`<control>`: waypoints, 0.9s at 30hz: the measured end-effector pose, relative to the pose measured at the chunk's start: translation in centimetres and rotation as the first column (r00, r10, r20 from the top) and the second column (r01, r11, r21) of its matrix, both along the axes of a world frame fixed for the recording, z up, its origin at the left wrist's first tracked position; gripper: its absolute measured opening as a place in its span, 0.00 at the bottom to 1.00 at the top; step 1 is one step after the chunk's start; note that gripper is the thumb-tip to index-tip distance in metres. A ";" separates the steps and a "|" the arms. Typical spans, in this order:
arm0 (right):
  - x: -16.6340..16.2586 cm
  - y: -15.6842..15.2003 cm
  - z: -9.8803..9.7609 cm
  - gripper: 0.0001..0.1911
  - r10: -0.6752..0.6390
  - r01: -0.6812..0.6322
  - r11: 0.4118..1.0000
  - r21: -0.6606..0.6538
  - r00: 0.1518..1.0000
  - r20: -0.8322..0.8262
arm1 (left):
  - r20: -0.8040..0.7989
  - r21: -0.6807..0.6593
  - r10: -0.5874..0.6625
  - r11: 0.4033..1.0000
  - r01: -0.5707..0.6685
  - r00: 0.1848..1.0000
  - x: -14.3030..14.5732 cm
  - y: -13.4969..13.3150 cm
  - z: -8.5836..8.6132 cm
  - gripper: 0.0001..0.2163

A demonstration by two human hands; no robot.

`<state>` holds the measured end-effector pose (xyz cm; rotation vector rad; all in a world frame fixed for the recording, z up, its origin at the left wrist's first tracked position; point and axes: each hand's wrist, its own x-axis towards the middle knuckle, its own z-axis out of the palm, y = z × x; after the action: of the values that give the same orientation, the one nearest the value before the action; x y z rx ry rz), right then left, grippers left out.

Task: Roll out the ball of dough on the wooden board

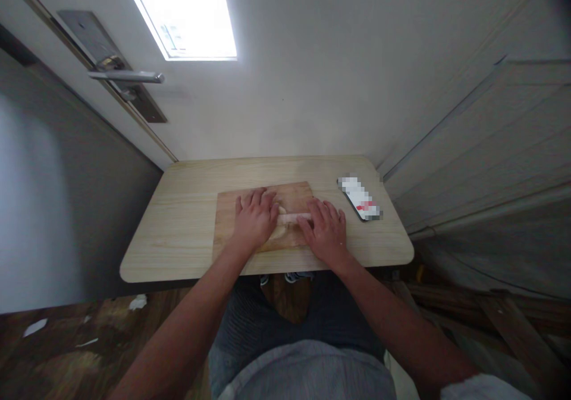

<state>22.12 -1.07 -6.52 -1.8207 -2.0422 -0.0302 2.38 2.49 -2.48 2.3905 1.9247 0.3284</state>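
A pale rolling pin (293, 217) lies crosswise over a flat piece of dough (280, 231) on a wooden board (226, 205). My left hand (256, 216) rests over the pin's left end, its fingers pointing forward and covering that end. Over the right end, my right hand (328, 228) grips the pin with the thumb towards its middle. Only the stretch of pin between the hands shows. Part of the dough is hidden beneath the pin and my left hand.
The board lies on a small light-wood table (173, 221). A phone (359, 197) lies to the right of the board. Behind the table stands a white door with a metal handle (127, 77) and a bright window (191, 16). Paper scraps (138, 302) litter the floor at left.
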 end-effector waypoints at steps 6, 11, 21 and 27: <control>0.2 -1.2 -0.3 0.28 0.013 -0.012 1.000 0.025 1.000 -0.007 | 0.003 0.008 -0.006 1.000 0.006 1.000 0.1 -1.5 0.3 0.22; 0.3 -2.2 -0.4 0.27 0.030 -0.028 0.998 0.061 0.999 -0.037 | 0.013 0.021 -0.007 1.000 0.007 1.000 0.0 -2.6 0.0 0.22; 0.5 -3.9 -0.5 0.30 0.055 -0.053 0.997 0.063 0.998 -0.032 | 0.024 0.036 0.000 0.999 -0.001 1.000 0.1 -4.4 -0.1 0.25; 0.4 -4.9 -0.8 0.30 0.061 -0.058 0.996 0.072 0.997 -0.041 | 0.027 0.044 0.004 0.999 -0.005 1.000 0.2 -5.5 -0.7 0.26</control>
<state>22.51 -6.00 -7.29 -1.7027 -2.0383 -0.0451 2.58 -2.99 -3.14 2.3959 1.9319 0.4061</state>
